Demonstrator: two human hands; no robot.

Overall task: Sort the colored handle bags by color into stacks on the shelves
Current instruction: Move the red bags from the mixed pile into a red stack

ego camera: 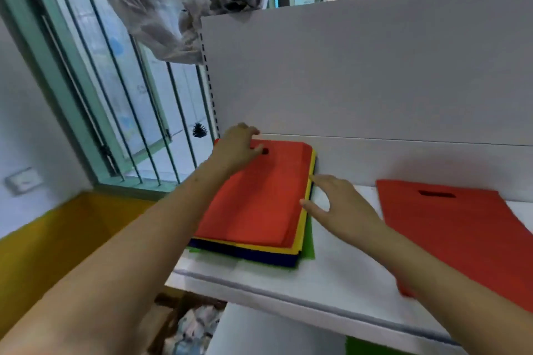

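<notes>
Red bag (259, 196) flat atop stack, handle hole rearward, lengthwise front-to-back

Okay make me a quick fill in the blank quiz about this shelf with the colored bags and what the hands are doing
1. The top bag of the mixed pile is ____.
2. The left hand rests near that bag's ____ hole.
3. The right hand touches the pile's ____ edge.
4. The single bag lying apart on the shelf is ____.

Missing words: red; handle; right; red
</notes>
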